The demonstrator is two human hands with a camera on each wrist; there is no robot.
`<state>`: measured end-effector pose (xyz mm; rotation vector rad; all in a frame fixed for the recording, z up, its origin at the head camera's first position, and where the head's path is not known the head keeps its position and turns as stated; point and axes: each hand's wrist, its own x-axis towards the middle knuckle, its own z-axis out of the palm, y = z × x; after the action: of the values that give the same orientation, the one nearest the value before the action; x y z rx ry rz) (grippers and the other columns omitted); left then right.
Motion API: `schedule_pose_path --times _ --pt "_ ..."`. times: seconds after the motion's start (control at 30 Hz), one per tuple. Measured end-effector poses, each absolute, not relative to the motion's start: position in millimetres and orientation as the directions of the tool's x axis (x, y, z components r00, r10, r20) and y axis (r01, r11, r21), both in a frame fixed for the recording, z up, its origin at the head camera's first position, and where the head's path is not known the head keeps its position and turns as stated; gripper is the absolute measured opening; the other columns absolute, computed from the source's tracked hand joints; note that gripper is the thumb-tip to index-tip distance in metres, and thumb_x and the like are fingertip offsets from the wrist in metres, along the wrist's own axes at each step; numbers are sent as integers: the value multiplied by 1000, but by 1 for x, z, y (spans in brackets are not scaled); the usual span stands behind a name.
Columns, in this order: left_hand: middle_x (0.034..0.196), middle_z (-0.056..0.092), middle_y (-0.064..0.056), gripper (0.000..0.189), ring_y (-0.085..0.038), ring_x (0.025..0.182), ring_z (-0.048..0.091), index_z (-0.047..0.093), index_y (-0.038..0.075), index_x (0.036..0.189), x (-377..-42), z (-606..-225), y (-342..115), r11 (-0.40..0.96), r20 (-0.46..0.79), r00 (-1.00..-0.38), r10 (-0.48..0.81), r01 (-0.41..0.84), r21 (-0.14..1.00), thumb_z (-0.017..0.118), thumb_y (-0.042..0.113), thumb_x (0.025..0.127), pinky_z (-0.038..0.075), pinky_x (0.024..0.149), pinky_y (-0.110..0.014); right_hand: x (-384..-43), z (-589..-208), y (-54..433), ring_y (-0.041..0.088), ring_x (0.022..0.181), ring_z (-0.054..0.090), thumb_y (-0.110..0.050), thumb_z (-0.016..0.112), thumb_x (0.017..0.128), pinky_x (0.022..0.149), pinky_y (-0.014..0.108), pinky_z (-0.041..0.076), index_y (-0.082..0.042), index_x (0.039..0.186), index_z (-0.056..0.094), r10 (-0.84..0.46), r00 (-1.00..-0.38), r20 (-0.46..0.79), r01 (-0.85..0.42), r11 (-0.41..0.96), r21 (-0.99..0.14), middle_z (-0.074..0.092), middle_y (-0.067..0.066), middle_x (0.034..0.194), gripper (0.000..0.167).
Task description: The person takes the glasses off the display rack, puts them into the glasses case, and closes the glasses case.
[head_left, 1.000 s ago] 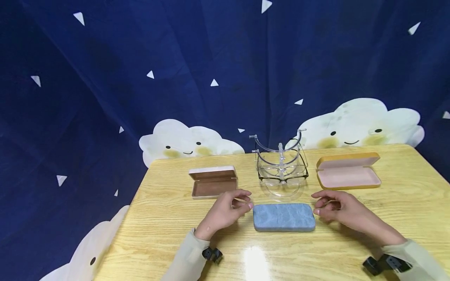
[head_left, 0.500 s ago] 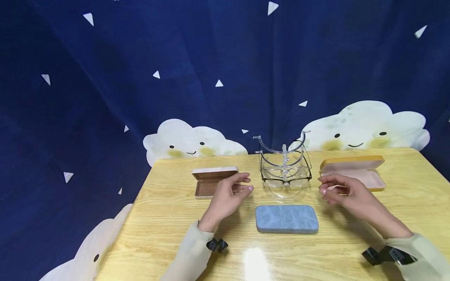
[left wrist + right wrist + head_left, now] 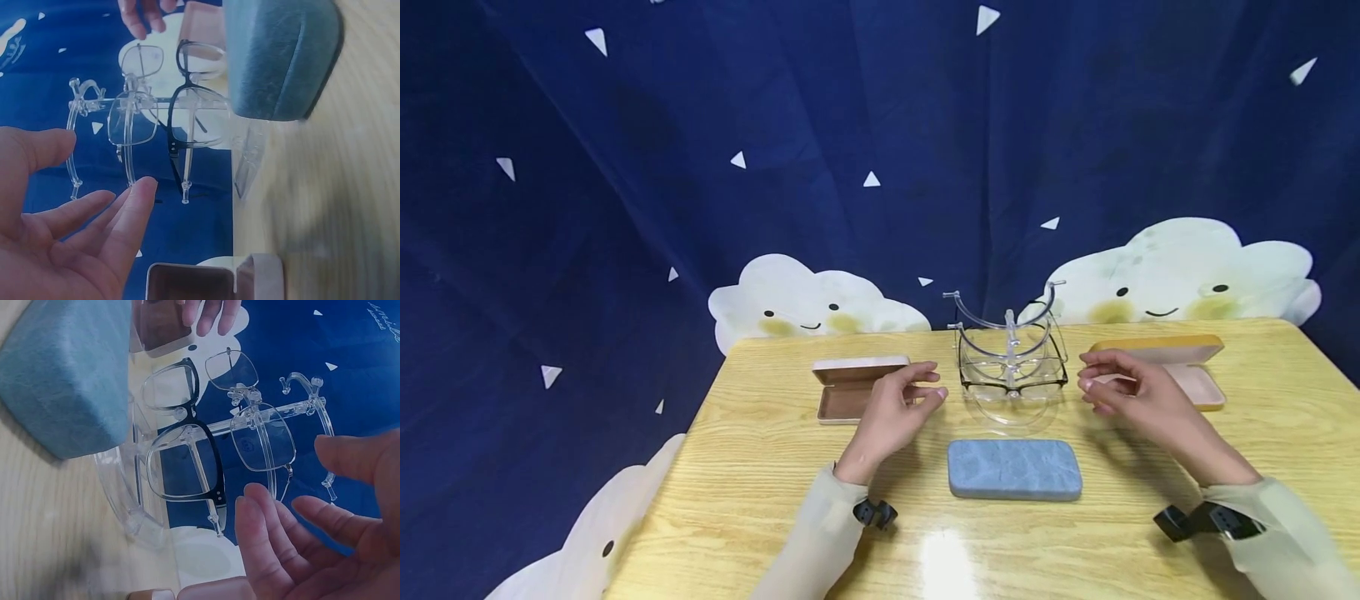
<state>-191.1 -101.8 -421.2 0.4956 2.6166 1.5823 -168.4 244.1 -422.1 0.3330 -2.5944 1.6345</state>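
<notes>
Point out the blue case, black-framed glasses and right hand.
Blue case [image 3: 1015,468]: head view, middle of its top.
Black-framed glasses [image 3: 190,415]: right wrist view, the bridge.
Right hand [image 3: 1147,395]: head view, back of the hand.

- Stand [image 3: 1011,340]: clear, smooth plastic by its look, glossy along the rods.
- Dark-framed glasses [image 3: 214,453]: rims like polished plastic, lenses transparent.
- Wire-framed glasses [image 3: 278,434]: thin rims that look metallic, lenses transparent.
- Near blue case [image 3: 1015,469]: marbled covering, smooth, low sheen.
- Left case [image 3: 857,363]: pale, smooth outside; brown lining, matt.
- Right case [image 3: 1157,342]: smooth orange-yellow shell; pale pink lining, matt.
- Table [image 3: 737,483]: wood-grained top, glossy enough for a bright near glare.
- Far backdrop [image 3: 820,100]: softly creased cloth, mostly matt.
- Sleeves [image 3: 816,533]: soft, matt pale cloth.
</notes>
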Motion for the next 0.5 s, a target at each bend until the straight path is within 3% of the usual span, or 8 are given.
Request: schedule_pose_path --times 0.13,0.23,0.4,0.5 --pt "131 73 -11 44 -25 111 76 62 10 143 -196 -421 -97 424 138 -949 283 253 869 69 24 102 63 89 -31 -172 -421 240 -5 88 70 -7 62 104 70 26 63 10 146 46 -139 -981 139 -184 405 -896 64 -24 103 48" --pt "131 73 -14 45 -27 112 76 62 7 143 -200 -420 -91 405 143 -948 284 253 878 69 22 101 63 88 -28 -175 -420 237 -6 88 70 -13 62 105 71 26 63 8 149 43 -124 -986 108 -150 413 -898 65 -17 108 53" --pt "130 74 -15 49 -26 111 77 60 5 145 -206 -418 -83 394 138 -951 278 243 886 71 21 100 63 87 -28 -179 -417 232 -4 89 70 -21 62 106 74 27 64 6 153 39 -110 -992 66 -106 417 -902 66 18 126 59" --pt "129 74 -14 52 -25 111 77 59 4 146 -209 -417 -78 393 134 -953 273 237 889 72 24 100 63 87 -29 -181 -417 230 -2 89 71 -18 61 106 74 28 64 6 154 39 -114 -992 58 -101 415 -904 61 31 133 58"
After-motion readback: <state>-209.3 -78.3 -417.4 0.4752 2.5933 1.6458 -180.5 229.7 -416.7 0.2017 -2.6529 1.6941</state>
